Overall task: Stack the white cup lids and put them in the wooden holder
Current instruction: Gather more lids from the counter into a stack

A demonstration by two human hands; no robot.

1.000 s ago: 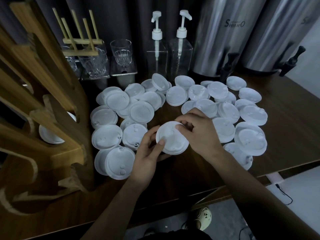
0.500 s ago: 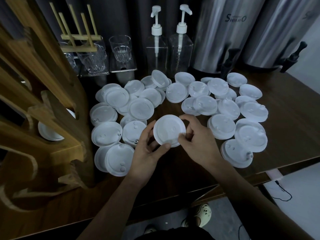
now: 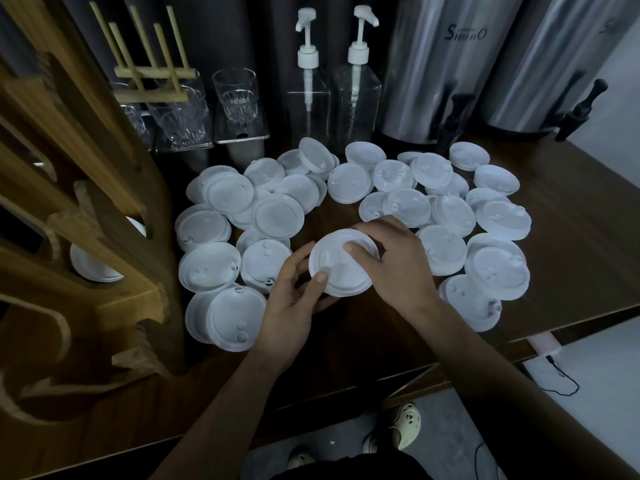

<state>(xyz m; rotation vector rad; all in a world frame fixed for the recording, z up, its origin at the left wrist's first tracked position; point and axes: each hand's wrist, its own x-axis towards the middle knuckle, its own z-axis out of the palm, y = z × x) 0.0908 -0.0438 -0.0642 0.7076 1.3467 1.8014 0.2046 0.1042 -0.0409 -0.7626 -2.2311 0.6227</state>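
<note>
Both hands hold one white cup lid (image 3: 334, 268) between them, top face up. The left hand (image 3: 292, 303) grips its near-left rim, thumb laid on top and the other fingers curled beneath, mostly hidden. The right hand (image 3: 398, 263) closes on the far-right rim from above — its thumb presses the lid's face and its fingers wrap over the edge. Whether further lids nest under this one cannot be told. The lid is held just above the table (image 3: 575, 271), midway along its length and somewhat nearer the front edge than the back.

Around it the loose lids (image 3: 278, 216) lie in a wide horseshoe on the dark wooden top, many overlapping. One cluster lies toward the left beside the holder, another toward the right, and a band joins them toward the back edge. The wooden holder (image 3: 138, 306) stands at the table's left end, and a single lid (image 3: 93, 270) shows through one of its openings.

Along the back edge stand two clear pump bottles (image 3: 308, 102) in the middle and two steel drink dispensers (image 3: 446, 71) with black taps toward the back right corner. Clear glasses (image 3: 237, 98) and a small wooden peg rack (image 3: 152, 74) stand toward the back left. Beneath the front edge — on the floor — a pale shoe (image 3: 398, 427) is visible.
</note>
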